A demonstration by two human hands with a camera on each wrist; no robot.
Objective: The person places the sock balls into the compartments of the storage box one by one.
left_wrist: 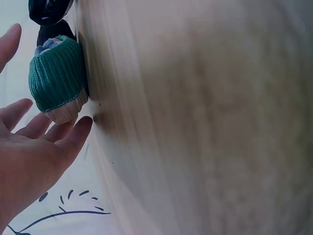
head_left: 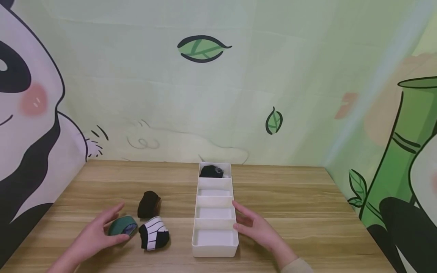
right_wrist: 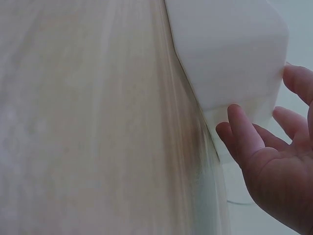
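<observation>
Rolled socks beside a white divider tray (head_left: 215, 248).
The green sock roll (head_left: 122, 226), left of the tray, is cupped by the left hand (head_left: 93, 237), fingers relaxed; contact seems likely. The right hand (head_left: 257, 227), fingers straight, is held at the tray's right wall.

Evenly and softly lit in the head view, bright without harsh glare. Only faint, short shadows under the white plastic divided organiser tray (head_left: 215, 248) and the rolled socks on the wooden worktop (head_left: 307, 212), suggesting diffuse light from above. A pale diagonal streak of light across the printed wall at far right. Sharp at centre, slightly soft and stretched toward the corners.

Heavily smeared in the left wrist view: worktop grain blurred into streaks, though the green knitted sock roll (left_wrist: 56, 73) stays fairly crisp. A dark thin shadow where it meets the surface.

Washed out and milky in the right wrist view, worktop streaked with blur, tray wall nearly overexposed, right hand (right_wrist: 274, 166) moderately sharp.
</observation>
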